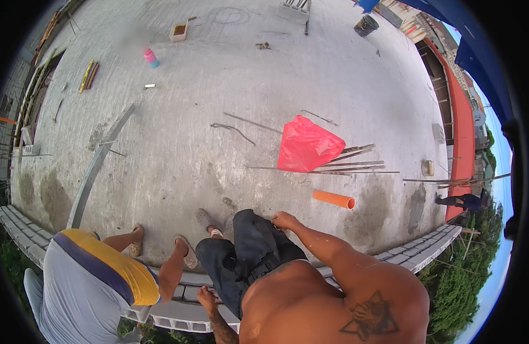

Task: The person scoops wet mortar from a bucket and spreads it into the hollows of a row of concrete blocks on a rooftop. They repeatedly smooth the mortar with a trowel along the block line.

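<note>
My right hand (283, 221) is by my right knee, at the edge of my dark shorts (256, 238). Its fingers are curled in, and whatever they may hold is too small to make out. Low beside my left hip, my left hand (207, 299) is next to the grey hollow-block wall (181, 322). Those fingers are bent together too, their contents hidden. Ahead of my right knee lie an orange pipe (332, 199), a red plastic bag (309, 144) and several thin rods (353, 166) partly under the bag.
A person in a grey-and-yellow shirt (92, 275) is close on my left. A long metal bar (101, 163) crosses the concrete floor. Farther off are a pink-and-blue bottle (151, 58), a white box (178, 31) and a dark bucket (366, 26). Another person (465, 200) is at far right.
</note>
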`<action>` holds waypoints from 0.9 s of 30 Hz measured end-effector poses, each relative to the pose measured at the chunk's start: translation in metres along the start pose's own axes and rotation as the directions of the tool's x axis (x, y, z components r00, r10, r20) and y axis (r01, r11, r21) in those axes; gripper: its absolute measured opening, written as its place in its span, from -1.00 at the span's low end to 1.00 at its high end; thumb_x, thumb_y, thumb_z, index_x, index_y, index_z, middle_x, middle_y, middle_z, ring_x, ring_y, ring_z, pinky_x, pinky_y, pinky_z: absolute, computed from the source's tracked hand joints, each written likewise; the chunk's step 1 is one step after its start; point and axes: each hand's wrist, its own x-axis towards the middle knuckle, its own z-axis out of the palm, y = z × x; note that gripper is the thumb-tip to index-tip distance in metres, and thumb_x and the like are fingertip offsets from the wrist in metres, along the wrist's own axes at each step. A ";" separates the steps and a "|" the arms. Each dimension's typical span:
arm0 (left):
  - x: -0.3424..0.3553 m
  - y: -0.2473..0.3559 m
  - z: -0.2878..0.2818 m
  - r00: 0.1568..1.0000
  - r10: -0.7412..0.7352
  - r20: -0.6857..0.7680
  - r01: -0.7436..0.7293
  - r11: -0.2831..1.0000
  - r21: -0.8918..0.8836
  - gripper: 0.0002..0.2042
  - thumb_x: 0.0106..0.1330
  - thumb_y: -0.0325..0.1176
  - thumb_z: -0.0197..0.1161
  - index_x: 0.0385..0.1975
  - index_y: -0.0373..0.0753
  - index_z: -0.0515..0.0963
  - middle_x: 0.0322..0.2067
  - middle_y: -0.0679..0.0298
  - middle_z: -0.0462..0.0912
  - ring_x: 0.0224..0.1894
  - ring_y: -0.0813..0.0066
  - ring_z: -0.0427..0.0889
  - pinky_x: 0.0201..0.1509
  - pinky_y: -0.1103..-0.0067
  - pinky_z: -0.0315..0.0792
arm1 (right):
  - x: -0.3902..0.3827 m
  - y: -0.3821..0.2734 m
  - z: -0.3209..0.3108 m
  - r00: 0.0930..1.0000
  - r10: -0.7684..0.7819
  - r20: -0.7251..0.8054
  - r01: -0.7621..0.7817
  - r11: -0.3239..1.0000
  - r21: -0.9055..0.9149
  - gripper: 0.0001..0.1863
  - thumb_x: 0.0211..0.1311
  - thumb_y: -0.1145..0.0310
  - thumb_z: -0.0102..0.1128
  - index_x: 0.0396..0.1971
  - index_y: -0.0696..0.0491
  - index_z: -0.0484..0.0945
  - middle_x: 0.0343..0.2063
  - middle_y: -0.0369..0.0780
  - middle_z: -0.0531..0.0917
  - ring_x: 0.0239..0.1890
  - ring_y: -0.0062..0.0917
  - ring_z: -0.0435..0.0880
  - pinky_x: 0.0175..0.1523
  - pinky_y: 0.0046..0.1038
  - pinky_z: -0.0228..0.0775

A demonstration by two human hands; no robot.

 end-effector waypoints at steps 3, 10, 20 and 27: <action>0.042 0.032 -0.011 0.995 0.021 0.099 -0.033 0.992 0.124 -0.69 0.43 -0.23 -0.01 -0.31 -0.37 0.55 -0.74 0.24 0.45 -0.84 0.54 0.29 -0.82 0.53 0.16 | -0.011 0.005 0.008 0.993 0.074 -0.089 -0.060 0.987 0.151 -0.73 0.10 0.22 0.09 -0.44 0.10 0.65 -0.63 -0.20 0.65 -0.63 -0.47 0.60 -0.50 -0.40 0.43; 0.162 0.146 -0.037 0.943 -0.087 0.322 -0.050 0.918 0.394 -0.56 0.46 -0.03 -0.05 -0.35 -0.36 0.53 -0.75 0.32 0.36 -0.79 0.54 0.30 -0.76 0.55 0.14 | 0.000 -0.016 0.068 0.981 0.106 -0.165 -0.039 0.930 0.366 -0.65 0.19 0.19 0.15 -0.17 0.12 0.66 -0.54 -0.17 0.69 -0.61 -0.47 0.63 -0.50 -0.39 0.46; 0.218 0.311 0.037 0.854 -0.172 0.492 -0.198 0.767 0.611 -0.36 0.37 0.29 -0.05 -0.25 -0.33 0.51 -0.79 0.49 0.09 -0.80 0.62 0.06 -0.72 0.60 -0.02 | -0.023 -0.007 0.115 0.862 0.341 -0.375 0.032 0.702 0.711 -0.65 0.13 0.18 0.11 -0.23 0.08 0.72 -0.47 -0.06 0.72 -0.48 -0.28 0.71 -0.29 -0.24 0.54; 0.210 0.369 0.119 0.724 -0.018 0.689 -0.558 0.572 0.601 -0.56 0.38 -0.01 0.08 -0.26 -0.36 0.59 -0.78 0.41 0.21 -0.80 0.60 0.19 -0.77 0.59 0.15 | -0.038 0.009 0.128 0.871 0.380 -0.310 -0.035 0.678 0.734 -0.68 0.11 0.20 0.10 -0.45 0.12 0.72 -0.58 -0.11 0.69 -0.53 -0.29 0.69 -0.29 -0.24 0.54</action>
